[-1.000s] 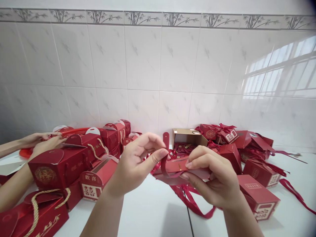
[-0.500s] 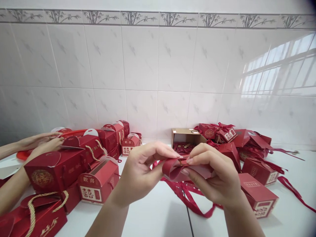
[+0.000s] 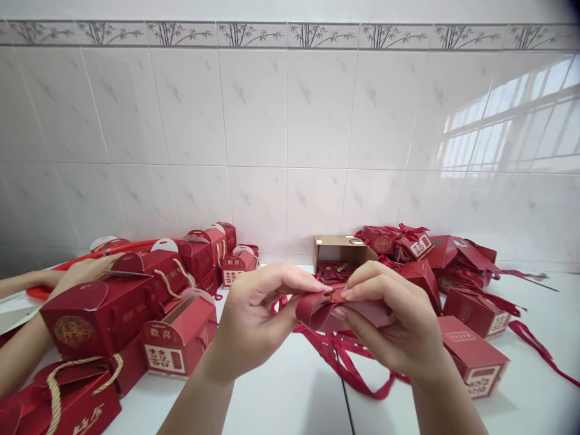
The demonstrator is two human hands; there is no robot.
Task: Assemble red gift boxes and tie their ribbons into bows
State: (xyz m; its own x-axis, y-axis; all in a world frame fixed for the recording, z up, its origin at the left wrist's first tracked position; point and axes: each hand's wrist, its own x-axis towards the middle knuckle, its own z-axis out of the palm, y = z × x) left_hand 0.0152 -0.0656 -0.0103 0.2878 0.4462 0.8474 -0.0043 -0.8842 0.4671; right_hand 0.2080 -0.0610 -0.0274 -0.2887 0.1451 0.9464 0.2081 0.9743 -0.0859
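Note:
Between both hands, above the table, is a partly folded red card gift box [image 3: 312, 311] with a curved flap bent over at its left end. My left hand [image 3: 256, 320] pinches that left end between thumb and fingers. On the other side, my right hand [image 3: 399, 314] grips the card near its upper edge, fingers on top and thumb below. A dark red ribbon [image 3: 357, 377] hangs in loops beneath it, down to the table. How the ribbon joins the card is hidden by my hands.
Behind my hands stands an open brown carton [image 3: 344, 243] with dark red pieces inside. Red handled gift boxes [image 3: 97, 317] crowd the left, where a co-worker's hands [image 3: 81, 275] reach in. Ribboned boxes [image 3: 473, 356] lie on the right. A tiled wall [image 3: 254, 109] closes the back.
My hands stay almost still on the red box. The co-worker's hands at the left have shifted lower behind the boxes. The whole view has moved slightly.

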